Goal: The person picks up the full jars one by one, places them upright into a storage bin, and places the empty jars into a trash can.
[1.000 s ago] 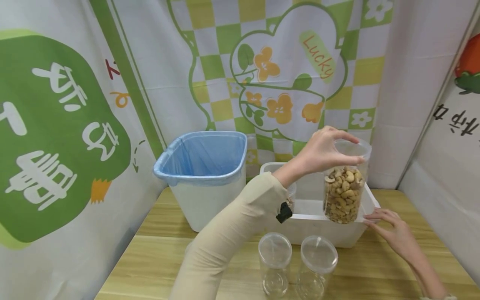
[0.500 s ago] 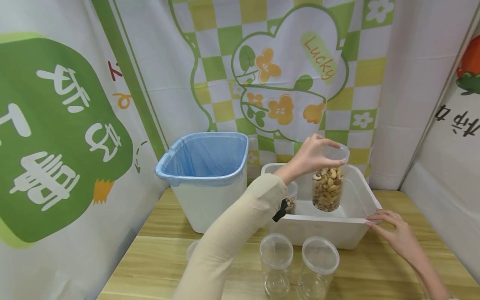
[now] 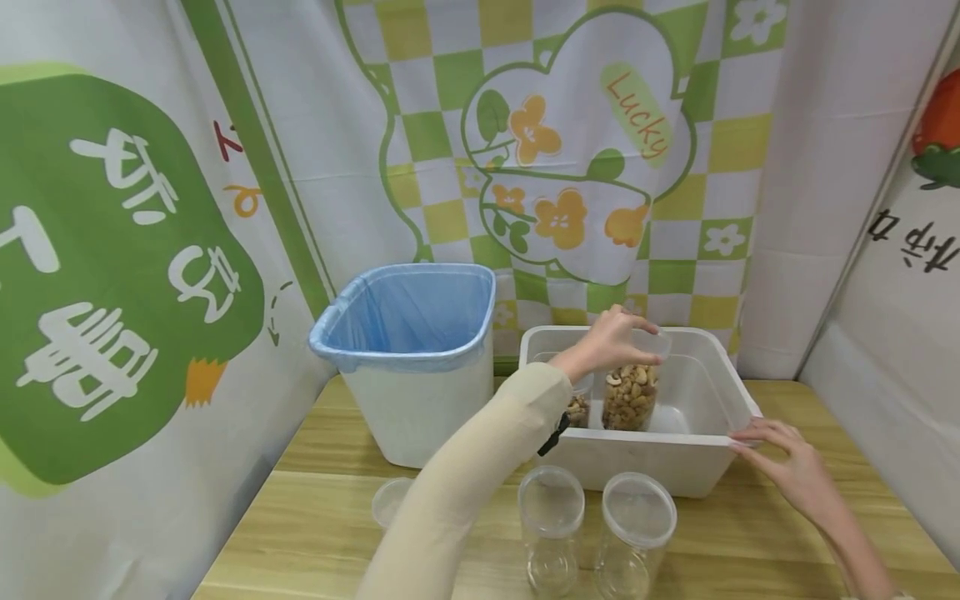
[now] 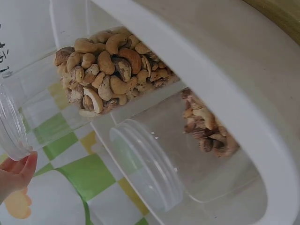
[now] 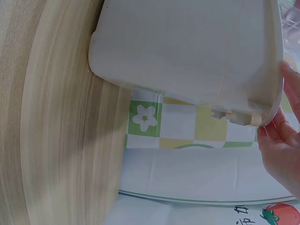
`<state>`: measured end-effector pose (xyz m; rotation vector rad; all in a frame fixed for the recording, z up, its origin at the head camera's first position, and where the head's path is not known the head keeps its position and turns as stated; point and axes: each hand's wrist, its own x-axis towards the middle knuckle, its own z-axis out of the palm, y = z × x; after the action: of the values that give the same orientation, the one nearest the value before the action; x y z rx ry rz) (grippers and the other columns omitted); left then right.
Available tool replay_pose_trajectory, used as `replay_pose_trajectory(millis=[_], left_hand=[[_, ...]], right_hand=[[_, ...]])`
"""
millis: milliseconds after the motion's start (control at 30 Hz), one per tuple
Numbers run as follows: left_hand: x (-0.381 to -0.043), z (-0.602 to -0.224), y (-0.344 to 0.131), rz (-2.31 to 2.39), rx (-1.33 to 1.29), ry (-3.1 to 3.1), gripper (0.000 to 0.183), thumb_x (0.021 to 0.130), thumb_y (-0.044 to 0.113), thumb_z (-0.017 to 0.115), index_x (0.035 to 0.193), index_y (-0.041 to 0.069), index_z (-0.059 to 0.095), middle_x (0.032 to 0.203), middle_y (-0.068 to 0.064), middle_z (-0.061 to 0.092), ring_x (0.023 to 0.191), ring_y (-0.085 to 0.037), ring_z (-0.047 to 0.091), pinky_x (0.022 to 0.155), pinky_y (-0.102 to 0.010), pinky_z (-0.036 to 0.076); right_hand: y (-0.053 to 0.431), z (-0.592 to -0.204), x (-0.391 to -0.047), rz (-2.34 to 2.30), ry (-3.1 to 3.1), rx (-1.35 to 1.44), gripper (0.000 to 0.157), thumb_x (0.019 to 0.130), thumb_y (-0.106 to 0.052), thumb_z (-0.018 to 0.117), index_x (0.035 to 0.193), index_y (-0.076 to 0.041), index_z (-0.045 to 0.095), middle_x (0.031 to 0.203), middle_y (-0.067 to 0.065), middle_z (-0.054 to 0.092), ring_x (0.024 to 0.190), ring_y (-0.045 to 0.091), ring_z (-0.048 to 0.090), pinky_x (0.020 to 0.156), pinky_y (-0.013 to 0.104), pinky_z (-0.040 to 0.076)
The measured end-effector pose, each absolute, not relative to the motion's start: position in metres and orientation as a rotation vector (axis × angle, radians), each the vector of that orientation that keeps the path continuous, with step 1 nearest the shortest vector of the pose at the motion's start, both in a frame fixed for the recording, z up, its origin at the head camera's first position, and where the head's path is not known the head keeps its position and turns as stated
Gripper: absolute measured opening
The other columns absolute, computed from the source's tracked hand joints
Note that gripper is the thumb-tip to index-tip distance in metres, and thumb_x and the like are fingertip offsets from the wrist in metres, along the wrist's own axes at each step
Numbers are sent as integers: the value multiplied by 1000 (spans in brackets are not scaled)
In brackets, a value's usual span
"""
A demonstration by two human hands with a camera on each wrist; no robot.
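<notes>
My left hand (image 3: 611,340) holds a clear jar of cashews (image 3: 628,398) by its lid, thumb and fingers around the lid's edge. The jar stands low inside a white plastic tub (image 3: 660,468), upright in the head view. Close beside it in the tub is a smaller-looking jar with nuts (image 3: 578,408), partly hidden by my left wrist. The left wrist view shows the cashews (image 4: 112,70) filling the jar's lower part, with the second jar's lid (image 4: 145,159) alongside. At the tub's right front corner, my right hand (image 3: 783,458) grips the rim, fingers and thumb on either side.
Two clear lidded jars, the left jar (image 3: 551,525) and the right jar (image 3: 636,529), stand before the tub. A bin with a blue liner (image 3: 401,358) is to the left. A clear round lid (image 3: 390,500) shows partly behind my left sleeve on the wooden table (image 3: 300,533).
My left hand has moved left and down with the cashew jar, from above the tub's front right rim to inside the tub beside the other jar. My right hand stays on the rim.
</notes>
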<state>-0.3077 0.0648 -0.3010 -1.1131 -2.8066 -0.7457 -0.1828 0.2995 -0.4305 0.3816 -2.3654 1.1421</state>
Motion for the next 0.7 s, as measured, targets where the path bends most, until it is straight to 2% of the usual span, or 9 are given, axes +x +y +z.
replay_pose_trajectory(millis=[300,533,700], left_hand=[[-312,-320,63,-623,-1145,-2851,44,75,36,69,112,14,61,112,1,60,108,-16,44,93,-22,32],[-316,-332,64,-540,-1244,-2856,45,73,32,71,111,10,61,113,0,59,112,-16,46,99,-22,26],[-319,-340,63,-506,-1254,-2894,45,72,31,72,112,11,61,113,-2,59,110,-17,46,94,-23,33]], right_hand=[[300,-432,-184,1119,-2384,365,16,74,-7,69,89,-4,66,101,-20,50,102,-20,27,83,69,20],[299,-432,-183,1126,-2377,358,15,74,-7,69,89,-3,66,100,-20,50,102,-19,27,84,68,20],[300,-432,-184,1114,-2378,360,16,73,-7,69,88,-2,66,100,-12,53,102,-20,27,84,68,20]])
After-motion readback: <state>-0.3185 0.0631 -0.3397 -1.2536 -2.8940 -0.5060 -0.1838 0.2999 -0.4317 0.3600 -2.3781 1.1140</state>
